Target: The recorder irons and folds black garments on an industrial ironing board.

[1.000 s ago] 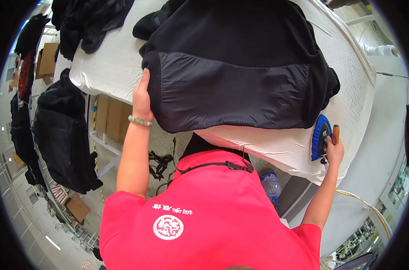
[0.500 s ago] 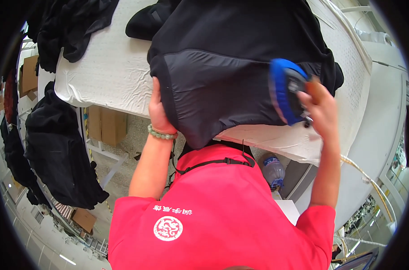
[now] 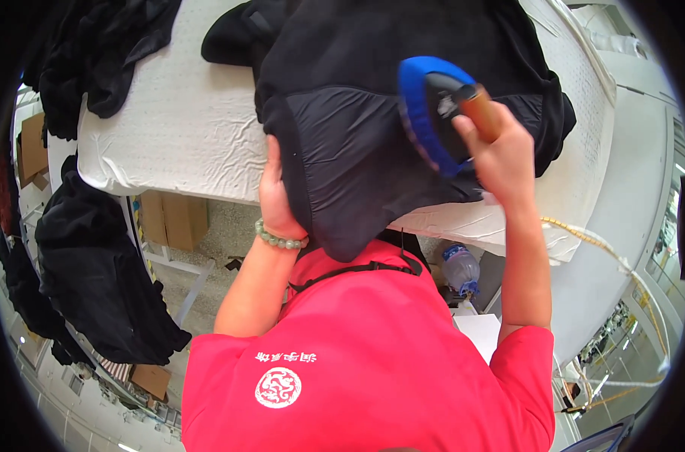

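A black garment [image 3: 402,45] with a smooth, shiny panel [image 3: 350,151] lies over the padded ironing table, its near edge hanging toward my body. My left hand [image 3: 282,196], with a beaded bracelet at the wrist, grips the garment's left edge; most of its fingers are hidden by the cloth. In my right hand [image 3: 506,154] is the brown handle of an iron [image 3: 440,113] with a blue rim. The iron is tilted over the right part of the shiny panel, and I cannot tell whether it touches the cloth.
The white-covered table [image 3: 176,128] extends left, with more black clothing [image 3: 94,60] at its far left. Black garments [image 3: 109,264] hang beside it. Below are a cardboard box [image 3: 175,220] and a large plastic bottle [image 3: 460,270]. A cord [image 3: 606,245] loops at the right.
My right hand has moved the iron left and slightly away from me, over the panel. My left hand keeps its hold on the garment's edge, and the view has shifted a little.
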A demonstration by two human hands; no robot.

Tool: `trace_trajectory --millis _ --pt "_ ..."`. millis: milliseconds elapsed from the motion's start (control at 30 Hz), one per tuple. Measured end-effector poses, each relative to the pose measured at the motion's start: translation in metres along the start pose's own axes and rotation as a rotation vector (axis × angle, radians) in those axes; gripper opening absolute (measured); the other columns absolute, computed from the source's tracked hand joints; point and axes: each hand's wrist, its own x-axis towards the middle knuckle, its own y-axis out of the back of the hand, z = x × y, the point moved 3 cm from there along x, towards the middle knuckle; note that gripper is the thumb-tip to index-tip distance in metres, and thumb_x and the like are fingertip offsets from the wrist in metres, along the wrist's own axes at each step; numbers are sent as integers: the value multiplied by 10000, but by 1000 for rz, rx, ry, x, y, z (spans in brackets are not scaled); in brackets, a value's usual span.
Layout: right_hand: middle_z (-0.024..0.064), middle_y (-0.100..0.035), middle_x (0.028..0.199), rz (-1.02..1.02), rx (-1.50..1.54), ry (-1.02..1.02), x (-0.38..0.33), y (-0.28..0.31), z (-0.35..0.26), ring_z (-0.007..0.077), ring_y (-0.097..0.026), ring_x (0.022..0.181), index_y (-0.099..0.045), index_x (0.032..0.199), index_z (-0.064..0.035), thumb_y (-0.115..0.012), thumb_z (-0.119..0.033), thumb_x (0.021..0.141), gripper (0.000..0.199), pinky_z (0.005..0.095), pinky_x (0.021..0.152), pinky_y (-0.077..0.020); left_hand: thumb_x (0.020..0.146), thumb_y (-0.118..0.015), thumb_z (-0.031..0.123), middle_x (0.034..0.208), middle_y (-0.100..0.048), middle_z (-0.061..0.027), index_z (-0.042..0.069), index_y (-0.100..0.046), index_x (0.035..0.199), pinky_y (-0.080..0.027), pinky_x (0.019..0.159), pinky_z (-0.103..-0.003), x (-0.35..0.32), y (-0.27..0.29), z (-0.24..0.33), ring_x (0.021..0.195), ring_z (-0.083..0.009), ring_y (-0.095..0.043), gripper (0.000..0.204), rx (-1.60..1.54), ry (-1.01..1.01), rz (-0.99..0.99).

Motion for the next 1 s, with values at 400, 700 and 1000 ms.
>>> trace_trajectory --millis 400,700,1000 --pt "231 -734 977 1 -318 -438 2 53 107 372 -730 899 -694 1145 -2 -671 -289 941 352 463 790 -571 1071 -338 555 1589 -406 -161 53 -369 1557 -254 1235 -502 -13 -13 14 1468 -342 -374 699 150 -69 119" --pt "204 -733 948 -174 5 26 14 14 -1 365 -724 868 -683 1127 -27 -741 -285 896 351 417 767 -559 1076 -360 521 1577 -425 -157 52 -402 1540 -269 1229 -492 -6 -11 10 1452 -342 -399 661 124 -112 150" --pt "239 -700 883 -547 -332 62 -71 32 5 427 -698 877 -605 1284 -88 -765 -77 757 551 462 744 -557 1094 -377 446 1538 -467 -190 12 -440 1502 -357 1184 -487 -7 2 24 1406 -350 -466 598 172 -71 189"
